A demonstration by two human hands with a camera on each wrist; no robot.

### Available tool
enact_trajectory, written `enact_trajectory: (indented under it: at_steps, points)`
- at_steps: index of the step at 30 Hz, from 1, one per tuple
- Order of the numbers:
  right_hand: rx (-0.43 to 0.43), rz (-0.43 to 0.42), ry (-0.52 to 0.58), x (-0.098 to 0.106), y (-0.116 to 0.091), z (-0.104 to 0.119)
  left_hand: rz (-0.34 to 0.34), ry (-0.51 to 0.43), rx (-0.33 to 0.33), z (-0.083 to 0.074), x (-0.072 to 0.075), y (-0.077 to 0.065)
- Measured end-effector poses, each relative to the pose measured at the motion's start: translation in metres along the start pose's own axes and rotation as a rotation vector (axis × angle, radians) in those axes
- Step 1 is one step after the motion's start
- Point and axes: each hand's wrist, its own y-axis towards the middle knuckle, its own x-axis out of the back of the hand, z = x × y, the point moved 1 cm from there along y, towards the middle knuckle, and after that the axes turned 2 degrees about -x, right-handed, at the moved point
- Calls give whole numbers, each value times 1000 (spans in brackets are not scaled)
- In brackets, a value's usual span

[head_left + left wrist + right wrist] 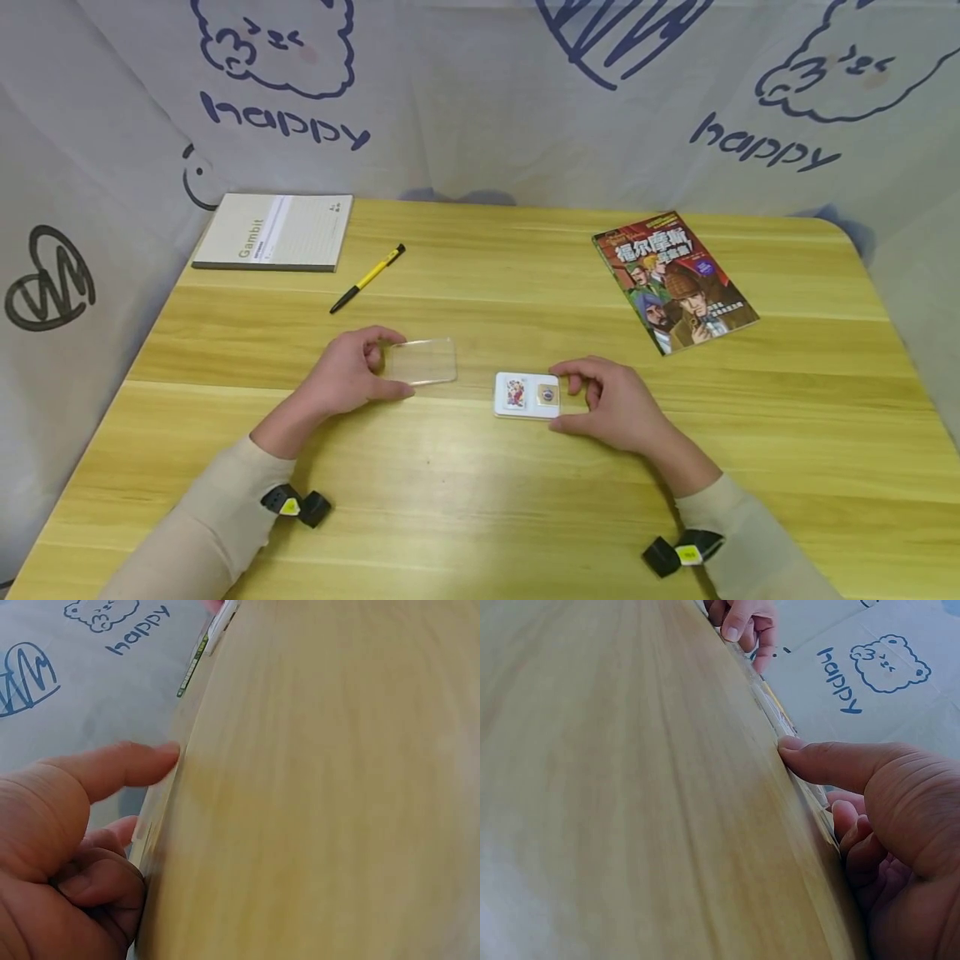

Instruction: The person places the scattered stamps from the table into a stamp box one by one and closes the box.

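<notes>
A clear, thin rectangular plastic cover (423, 362) lies at the middle of the table. My left hand (341, 372) pinches its left end between thumb and index finger, the other fingers curled in. To its right is a small white flat box (531, 407) with rounded corners, bearing a colourful picture on its left half and a gold square on its right. My right hand (618, 406) grips the box's right end, thumb at the near edge and index finger at the far edge. A gap separates cover and box. Both wrist views see the tabletop edge-on, with the held things barely visible.
A Gambit notebook (307, 229) lies at the table's back left, with a yellow and black pen (369, 277) near it. A comic-style book (675, 283) lies at the back right. White cloth (465, 108) with drawings hangs behind the wooden table (450, 517).
</notes>
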Motion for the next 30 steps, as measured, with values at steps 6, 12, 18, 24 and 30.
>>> enact_trajectory:
  at_steps: [6, 12, 18, 24, 30]
  points:
    - [3, 1, -2, 0, 0, 0, -25, -77, -12, -2, -1, -1]
    - [1, 3, 1, 0, 0, 0, -23, -109, -21, -7, -5, -3]
    - [-2, 4, -1, 0, 0, 0, 7, -210, -54, -15, -14, -2]
    - [6, -1, 7, -1, 0, -1, -28, -189, -110, -26, -29, -1]
    - [1, 3, 8, -1, 0, -1, -65, -161, -201, -35, -46, 3]
